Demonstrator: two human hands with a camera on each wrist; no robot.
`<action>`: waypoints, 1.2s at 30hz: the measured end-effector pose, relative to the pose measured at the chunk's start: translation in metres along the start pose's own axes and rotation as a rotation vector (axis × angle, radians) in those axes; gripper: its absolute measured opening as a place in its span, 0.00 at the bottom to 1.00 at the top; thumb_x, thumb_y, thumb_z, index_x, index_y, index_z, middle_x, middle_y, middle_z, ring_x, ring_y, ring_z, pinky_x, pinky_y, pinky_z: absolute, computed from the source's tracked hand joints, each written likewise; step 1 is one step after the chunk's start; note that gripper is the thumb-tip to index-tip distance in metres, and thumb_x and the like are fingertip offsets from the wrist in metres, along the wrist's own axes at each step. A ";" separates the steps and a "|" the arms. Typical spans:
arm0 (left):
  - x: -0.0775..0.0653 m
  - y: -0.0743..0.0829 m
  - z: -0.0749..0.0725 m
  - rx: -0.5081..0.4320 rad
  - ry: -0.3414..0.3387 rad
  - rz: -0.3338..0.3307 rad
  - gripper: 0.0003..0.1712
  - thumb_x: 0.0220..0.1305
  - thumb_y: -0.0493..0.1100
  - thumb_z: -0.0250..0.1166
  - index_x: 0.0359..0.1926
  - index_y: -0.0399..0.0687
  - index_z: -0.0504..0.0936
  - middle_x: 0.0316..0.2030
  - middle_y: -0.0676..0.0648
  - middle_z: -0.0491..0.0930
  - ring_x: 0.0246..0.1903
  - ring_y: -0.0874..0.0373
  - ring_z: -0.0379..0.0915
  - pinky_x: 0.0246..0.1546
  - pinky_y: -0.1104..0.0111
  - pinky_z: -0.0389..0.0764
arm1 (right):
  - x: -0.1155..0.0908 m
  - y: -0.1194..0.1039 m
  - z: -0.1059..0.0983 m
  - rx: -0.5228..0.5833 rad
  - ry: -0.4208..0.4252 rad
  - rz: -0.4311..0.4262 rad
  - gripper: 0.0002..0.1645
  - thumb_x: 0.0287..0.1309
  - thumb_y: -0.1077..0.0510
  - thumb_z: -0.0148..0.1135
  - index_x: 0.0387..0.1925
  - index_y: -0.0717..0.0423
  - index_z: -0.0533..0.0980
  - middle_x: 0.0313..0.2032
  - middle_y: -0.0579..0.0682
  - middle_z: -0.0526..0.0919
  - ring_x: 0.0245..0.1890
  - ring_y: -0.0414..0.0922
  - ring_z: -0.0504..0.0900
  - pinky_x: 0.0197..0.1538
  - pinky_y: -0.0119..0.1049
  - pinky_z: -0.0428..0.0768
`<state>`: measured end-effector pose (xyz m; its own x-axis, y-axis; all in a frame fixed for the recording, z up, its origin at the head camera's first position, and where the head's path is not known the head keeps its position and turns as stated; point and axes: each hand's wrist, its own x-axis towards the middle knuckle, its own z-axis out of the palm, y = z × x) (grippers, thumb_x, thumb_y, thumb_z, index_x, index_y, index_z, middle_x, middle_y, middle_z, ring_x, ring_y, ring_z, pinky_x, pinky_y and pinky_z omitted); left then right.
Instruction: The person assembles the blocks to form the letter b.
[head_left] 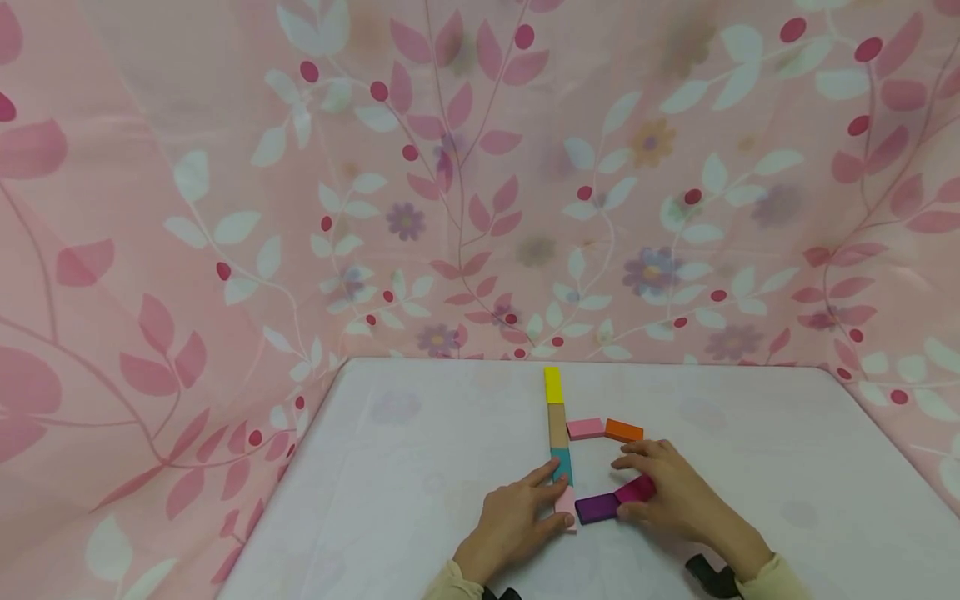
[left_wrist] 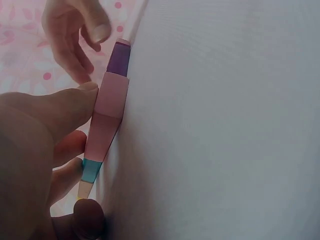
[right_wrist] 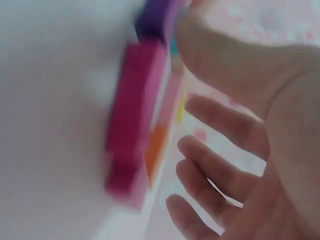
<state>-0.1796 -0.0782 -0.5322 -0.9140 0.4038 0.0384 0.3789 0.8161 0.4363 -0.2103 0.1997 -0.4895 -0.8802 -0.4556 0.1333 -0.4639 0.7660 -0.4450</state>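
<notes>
A straight row of blocks runs away from the person: yellow (head_left: 553, 385), tan (head_left: 558, 426), teal (head_left: 557, 458) and light pink (head_left: 566, 502). The left hand (head_left: 513, 521) rests along its near end, fingers on the teal and light pink blocks, thumb by the light pink one. To the right, a purple block (head_left: 597, 507) meets a magenta block (head_left: 634, 490) at an angle. The right hand (head_left: 671, 492) hovers around the magenta block, thumb near the purple one. In the right wrist view its fingers (right_wrist: 215, 185) are spread and apart from the blocks.
A pink block (head_left: 585, 429) and an orange block (head_left: 624, 431) reach rightward from the row, beyond the right hand. All lie on a white-covered table (head_left: 420, 450). Floral curtains (head_left: 480, 167) hang behind it. Dark wrist straps (head_left: 711, 577) show at the bottom.
</notes>
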 end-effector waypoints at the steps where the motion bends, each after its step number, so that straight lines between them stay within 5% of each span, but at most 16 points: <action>1: 0.000 0.000 -0.001 -0.001 0.004 0.004 0.33 0.71 0.68 0.64 0.73 0.68 0.77 0.78 0.63 0.66 0.67 0.52 0.80 0.43 0.60 0.85 | 0.000 0.005 -0.004 -0.002 0.027 0.007 0.32 0.46 0.45 0.87 0.53 0.49 0.86 0.59 0.55 0.84 0.59 0.56 0.78 0.61 0.63 0.80; 5: 0.000 -0.001 -0.003 -0.007 0.012 0.006 0.33 0.71 0.68 0.64 0.73 0.67 0.77 0.78 0.63 0.67 0.67 0.52 0.79 0.41 0.64 0.83 | -0.001 0.026 -0.017 0.002 0.107 0.044 0.31 0.53 0.49 0.83 0.57 0.55 0.84 0.57 0.57 0.85 0.57 0.60 0.79 0.59 0.65 0.80; 11: -0.002 -0.001 -0.005 -0.033 0.006 0.006 0.34 0.71 0.68 0.65 0.73 0.66 0.77 0.78 0.62 0.67 0.68 0.51 0.79 0.39 0.66 0.81 | -0.002 0.050 -0.019 0.049 0.083 0.120 0.33 0.59 0.47 0.79 0.60 0.61 0.82 0.55 0.62 0.86 0.56 0.64 0.82 0.56 0.68 0.80; 18: -0.002 -0.001 -0.003 -0.038 0.004 0.012 0.34 0.71 0.67 0.65 0.73 0.66 0.77 0.79 0.61 0.67 0.67 0.51 0.79 0.36 0.71 0.77 | -0.001 0.056 -0.011 0.089 0.066 0.157 0.34 0.58 0.46 0.80 0.58 0.63 0.82 0.51 0.56 0.88 0.50 0.54 0.85 0.54 0.58 0.84; 36: 0.000 0.000 0.001 -0.027 -0.008 0.004 0.34 0.71 0.68 0.64 0.74 0.68 0.76 0.79 0.63 0.65 0.69 0.52 0.78 0.43 0.64 0.83 | -0.001 0.061 -0.005 0.100 0.069 0.180 0.34 0.58 0.47 0.80 0.59 0.62 0.81 0.51 0.56 0.89 0.50 0.54 0.86 0.55 0.59 0.84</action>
<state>-0.1799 -0.0781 -0.5329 -0.9114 0.4103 0.0334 0.3785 0.8033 0.4599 -0.2378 0.2494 -0.5121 -0.9544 -0.2805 0.1021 -0.2889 0.7817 -0.5527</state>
